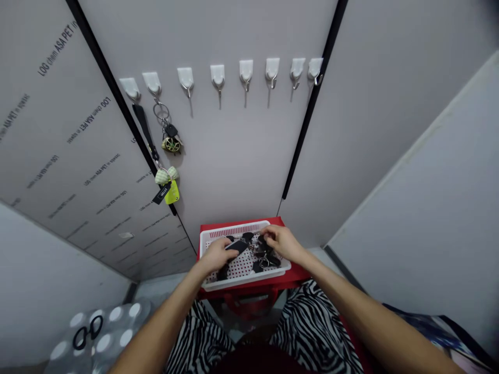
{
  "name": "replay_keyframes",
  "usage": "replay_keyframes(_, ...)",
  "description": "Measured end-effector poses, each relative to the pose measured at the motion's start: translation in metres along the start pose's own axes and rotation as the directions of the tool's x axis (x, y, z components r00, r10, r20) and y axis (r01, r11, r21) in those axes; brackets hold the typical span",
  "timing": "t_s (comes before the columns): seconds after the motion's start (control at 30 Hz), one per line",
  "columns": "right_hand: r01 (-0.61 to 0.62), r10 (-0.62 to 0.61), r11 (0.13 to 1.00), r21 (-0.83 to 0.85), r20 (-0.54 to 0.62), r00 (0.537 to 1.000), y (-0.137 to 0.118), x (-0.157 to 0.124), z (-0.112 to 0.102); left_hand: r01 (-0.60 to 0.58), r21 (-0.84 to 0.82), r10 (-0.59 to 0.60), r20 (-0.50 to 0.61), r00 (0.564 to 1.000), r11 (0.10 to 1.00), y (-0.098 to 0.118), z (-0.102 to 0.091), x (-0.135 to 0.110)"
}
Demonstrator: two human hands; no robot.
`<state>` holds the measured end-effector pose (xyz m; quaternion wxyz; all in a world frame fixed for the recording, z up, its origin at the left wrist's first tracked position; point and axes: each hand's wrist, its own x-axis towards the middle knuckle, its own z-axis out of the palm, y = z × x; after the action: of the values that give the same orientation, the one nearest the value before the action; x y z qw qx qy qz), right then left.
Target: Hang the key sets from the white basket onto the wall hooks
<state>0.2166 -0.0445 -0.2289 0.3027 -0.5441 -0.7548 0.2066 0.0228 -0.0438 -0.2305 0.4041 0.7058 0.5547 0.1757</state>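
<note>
A white plastic basket [234, 283] with a perforated bottom holds several dark keychains with metal rings [265, 261]. Over its left half, my left hand [218, 254] is closed on a dark, flat, rectangular piece [238, 245], thumb on top; its exact kind does not show. At the basket's far right, my right hand [283, 243] has thumb and fingertips pinched on a black keychain [264, 243], partly hidden by the fingers. On the wall hang a keychain with a round gold charm [171, 144] and a black-strap keychain with a yellow tag [171, 193].
A row of white adhesive hooks [246, 70] runs along the grey wall above the basket. The basket rests on a red bag [249, 306]. Several white-capped bottles with a black handle [88, 332] stand at lower left. A printed bag [432, 332] lies at lower right.
</note>
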Motion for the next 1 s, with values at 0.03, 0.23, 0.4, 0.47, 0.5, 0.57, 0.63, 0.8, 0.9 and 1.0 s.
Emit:
replay_keyframes(0.03,0.016,-0.016,1.000,-0.004,0.010,1.000,-0.001,-0.001,0.000,-0.002,-0.124,0.005,0.031,1.000,0.992,0.002,-0.009,-0.003)
replay_keyframes(0.23,-0.074,-0.002,0.928,0.366,0.202,0.979,-0.031,-0.002,0.015,-0.047,-0.531,0.077,0.034,0.996,0.846,0.022,-0.038,-0.018)
replay_keyframes(0.4,-0.400,0.104,0.482,0.779,0.403,0.909,-0.053,0.005,0.026,-0.107,-0.524,0.110,-0.025,0.994,0.845,0.029,-0.031,-0.022)
replay_keyframes(0.47,-0.392,0.118,0.370,0.842,0.376,0.919,-0.055,0.010,0.026,-0.120,-0.531,0.130,-0.019,0.991,0.839,0.029,-0.029,-0.024)
replay_keyframes(0.5,-0.369,0.135,0.360,0.857,0.343,0.930,-0.054,0.012,0.026,-0.122,-0.536,0.136,-0.013,0.991,0.835,0.028,-0.030,-0.026)
replay_keyframes(0.57,-0.301,0.207,0.405,0.863,0.234,0.950,-0.051,0.018,0.025,-0.117,-0.547,0.138,-0.004,0.990,0.829,0.026,-0.031,-0.029)
replay_keyframes(0.63,-0.228,0.257,0.510,0.830,0.106,0.961,-0.049,0.023,0.023,-0.093,-0.573,0.133,0.029,0.991,0.815,0.025,-0.034,-0.032)
replay_keyframes(0.8,0.079,0.047,0.823,0.562,-0.207,0.977,-0.062,0.023,0.019,-0.035,-0.652,0.122,0.088,0.989,0.758,0.029,-0.029,-0.029)
replay_keyframes(0.9,0.206,-0.114,0.880,0.427,-0.232,0.966,-0.075,0.017,0.021,-0.115,-0.719,0.106,-0.057,0.993,0.685,0.034,-0.021,-0.018)
replay_keyframes(1.0,0.187,-0.059,0.828,0.529,-0.250,0.966,-0.081,0.019,0.024,-0.191,-0.744,0.112,-0.156,0.981,0.641,0.035,-0.017,-0.009)
